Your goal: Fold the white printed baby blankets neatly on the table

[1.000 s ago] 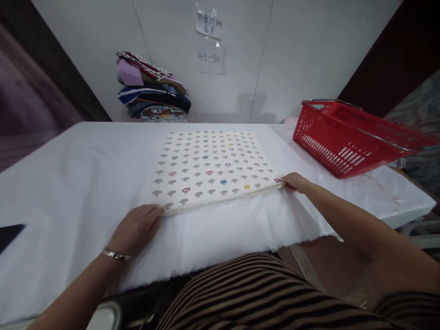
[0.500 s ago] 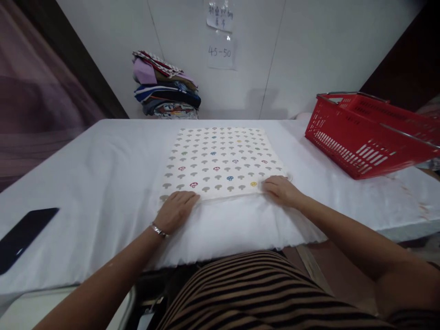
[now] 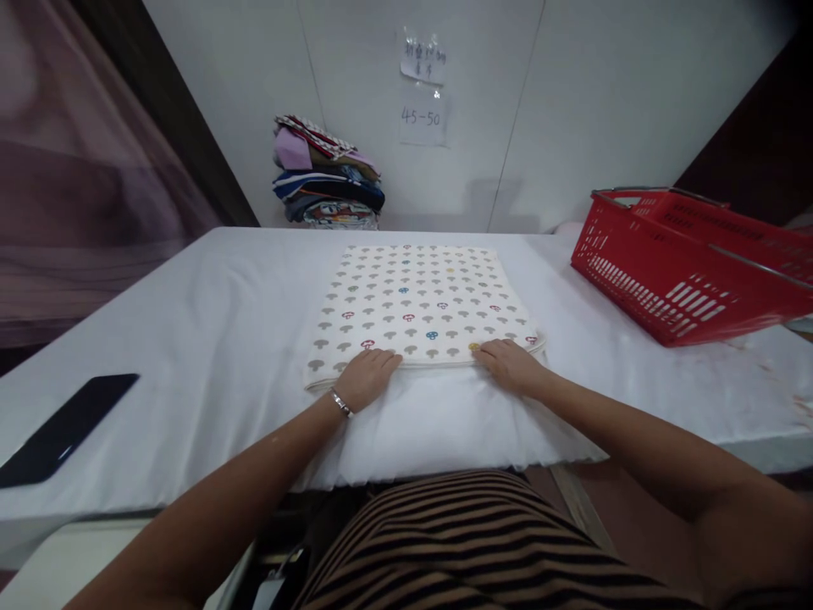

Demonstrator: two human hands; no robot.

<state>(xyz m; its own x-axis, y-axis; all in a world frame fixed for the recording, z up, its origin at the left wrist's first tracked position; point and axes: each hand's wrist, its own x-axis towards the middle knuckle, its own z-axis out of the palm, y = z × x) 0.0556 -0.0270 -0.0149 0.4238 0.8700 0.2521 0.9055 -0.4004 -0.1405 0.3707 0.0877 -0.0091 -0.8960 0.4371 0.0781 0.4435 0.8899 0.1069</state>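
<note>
A folded cream cloth [image 3: 423,296] printed with grey and a few coloured mushrooms lies flat on the white-covered table, its layered edge facing me. My left hand [image 3: 367,377] is at the left part of this near edge, fingers curved over the cloth and thumb hidden; a silver bracelet circles the wrist. On the right part of the same edge, my right hand [image 3: 509,364] has its fingertips over the cloth beside a yellow mushroom, thumb out of sight. Both hands appear closed on the edge, with a stretch of it bare between them.
At the back left stands a stack of folded fabrics [image 3: 327,182] against the wall. A red plastic basket [image 3: 673,271] sits on the right of the table [image 3: 222,339]. A dark phone-like slab [image 3: 67,428] lies at the left. Paper signs [image 3: 423,119] hang on the wall.
Both hands have moved inward along the near edge, closer together. The cloth's near corners now show outside my hands. The view has shifted slightly.
</note>
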